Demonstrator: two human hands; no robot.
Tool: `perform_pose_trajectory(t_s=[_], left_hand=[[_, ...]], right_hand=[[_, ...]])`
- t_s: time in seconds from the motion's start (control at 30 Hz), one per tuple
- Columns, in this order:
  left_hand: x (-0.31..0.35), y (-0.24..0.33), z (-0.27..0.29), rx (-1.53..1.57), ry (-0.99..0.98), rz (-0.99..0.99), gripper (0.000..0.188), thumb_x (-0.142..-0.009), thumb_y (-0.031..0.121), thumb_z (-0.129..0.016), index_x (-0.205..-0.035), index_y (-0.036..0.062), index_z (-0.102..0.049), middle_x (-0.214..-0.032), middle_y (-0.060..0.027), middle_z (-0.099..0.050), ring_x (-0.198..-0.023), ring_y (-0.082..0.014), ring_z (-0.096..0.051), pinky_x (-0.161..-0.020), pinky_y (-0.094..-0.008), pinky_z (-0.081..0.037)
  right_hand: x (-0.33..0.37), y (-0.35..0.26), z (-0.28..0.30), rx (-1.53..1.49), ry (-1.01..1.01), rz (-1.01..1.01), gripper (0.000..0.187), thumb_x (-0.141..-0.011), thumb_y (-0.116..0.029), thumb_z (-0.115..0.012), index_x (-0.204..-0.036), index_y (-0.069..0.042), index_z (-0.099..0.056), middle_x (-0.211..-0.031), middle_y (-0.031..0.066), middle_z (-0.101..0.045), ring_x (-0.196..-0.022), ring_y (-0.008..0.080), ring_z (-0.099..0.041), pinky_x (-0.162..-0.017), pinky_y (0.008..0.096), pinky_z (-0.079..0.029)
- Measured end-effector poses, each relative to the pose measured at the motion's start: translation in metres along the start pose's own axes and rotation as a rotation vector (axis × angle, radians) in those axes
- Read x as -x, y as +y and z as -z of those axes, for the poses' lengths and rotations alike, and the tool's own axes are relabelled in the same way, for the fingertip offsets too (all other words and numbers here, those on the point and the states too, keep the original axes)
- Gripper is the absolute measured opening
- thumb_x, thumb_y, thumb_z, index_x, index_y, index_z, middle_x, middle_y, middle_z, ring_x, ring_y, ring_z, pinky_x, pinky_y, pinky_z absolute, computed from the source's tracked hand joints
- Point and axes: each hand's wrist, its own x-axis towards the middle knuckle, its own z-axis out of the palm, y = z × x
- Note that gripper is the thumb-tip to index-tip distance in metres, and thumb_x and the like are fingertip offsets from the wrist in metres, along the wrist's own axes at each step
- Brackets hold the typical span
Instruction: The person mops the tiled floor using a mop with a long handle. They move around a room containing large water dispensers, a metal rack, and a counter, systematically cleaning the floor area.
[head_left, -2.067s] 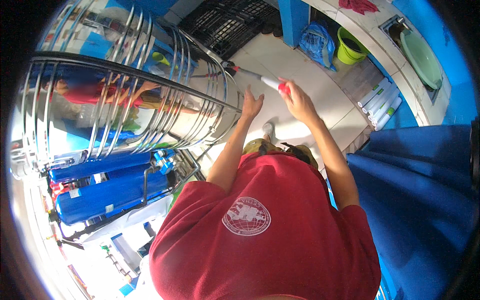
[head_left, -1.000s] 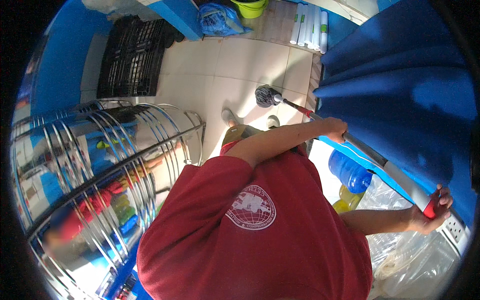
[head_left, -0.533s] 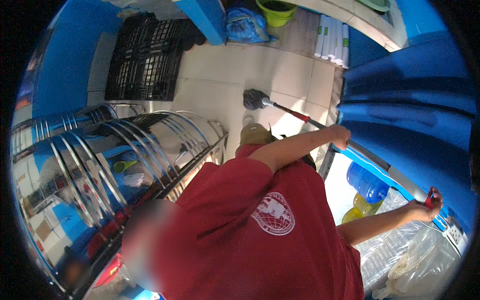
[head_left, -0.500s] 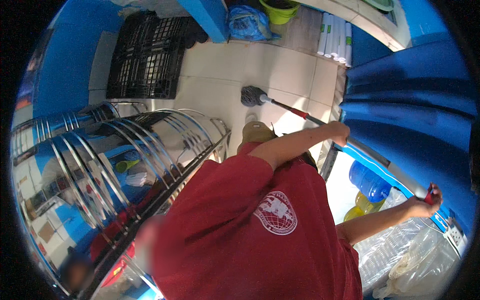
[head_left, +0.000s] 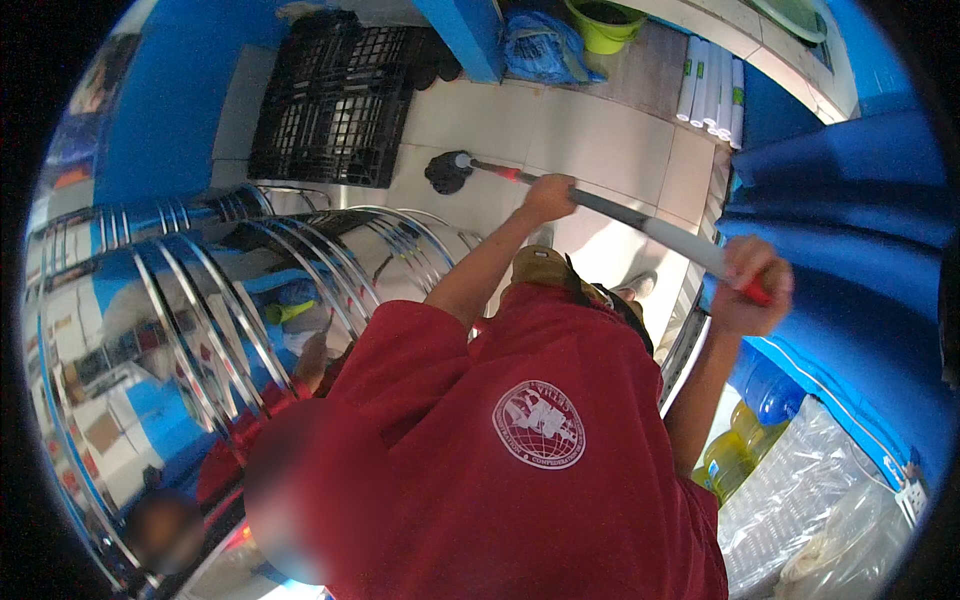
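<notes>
A green bucket (head_left: 603, 38) stands on the floor at the far side; its inside looks dark, and I cannot tell what it holds. Just beside it slumps a blue bag (head_left: 541, 47), its contents hidden. On the desk (head_left: 740, 38) at upper right sits a pale green basin (head_left: 797, 15), cut by the edge of my view. Low on my right are a blue jug (head_left: 777, 392) and, next to it, yellow jugs (head_left: 728, 462); how full they are I cannot tell. Near them a clear bag (head_left: 795, 490) shows ridged, clear things through its film.

My left grip (head_left: 549, 198) is wrapped around the mop (head_left: 640, 224) along its shaft, fingers curled with no gap that I can see. My right grip (head_left: 745, 310) is folded round the red end of the handle. The two grips are well apart, with bare pole between them. The mop slants across in front of me, its dark head (head_left: 446, 172) away to my left near the black pallet (head_left: 330, 110); the head appears to rest on the floor. A steel cylinder (head_left: 200, 330) with rails fills my left, and blue cloth (head_left: 840, 240) hangs on my right.
</notes>
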Motion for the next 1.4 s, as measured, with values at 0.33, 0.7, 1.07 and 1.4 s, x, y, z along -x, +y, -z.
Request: perform_pose_trajectory(t_s=[0.33,0.7,1.07,1.4], left_hand=[[0.108,-0.044,-0.001,-0.674,-0.172,0.355,0.077,-0.076,0.021,-0.066,-0.143,0.0067,-0.03,-0.133,-0.0205,-0.041,-0.13,-0.0361,-0.037,-0.104,-0.0497,-0.035],[-0.003,0.206,-0.14,-0.178,-0.516,-0.52,0.04,-0.055,0.023,-0.073,-0.092,0.0097,-0.065,-0.105,-0.0097,-0.061,-0.099,-0.0301,-0.06,-0.093,-0.0405,-0.047],[0.006,0.428,-0.182,0.533,-0.579,-1.083,0.025,-0.057,0.013,-0.067,-0.076,0.0128,-0.05,-0.078,-0.0027,-0.056,-0.075,-0.0269,-0.058,-0.064,-0.0386,-0.045],[-0.04,0.413,-0.237,0.404,-0.811,-0.83,0.014,-0.067,0.012,-0.062,-0.081,0.0092,-0.061,-0.076,-0.0108,-0.063,-0.078,-0.031,-0.063,-0.067,-0.0426,-0.048]], right_hand=[[0.071,0.09,0.062,0.061,-0.351,-0.358,0.043,-0.092,-0.025,-0.043,-0.057,0.0,-0.048,-0.054,0.0077,-0.047,-0.057,0.0217,-0.046,-0.072,0.0371,-0.043],[0.066,-0.152,0.243,0.084,0.044,-0.119,0.047,-0.096,-0.032,-0.044,-0.056,-0.007,-0.039,-0.051,0.0049,-0.039,-0.045,0.0168,-0.036,-0.046,0.0314,-0.028],[0.093,-0.332,0.116,0.793,0.134,0.633,0.031,-0.08,-0.03,-0.054,-0.057,-0.017,-0.038,-0.043,-0.005,-0.041,-0.035,0.01,-0.045,-0.039,0.0286,-0.039],[0.077,-0.283,0.099,0.912,0.198,0.569,0.029,-0.084,-0.026,-0.05,-0.058,-0.016,-0.044,-0.05,0.002,-0.051,-0.04,0.0135,-0.048,-0.04,0.0304,-0.044]])
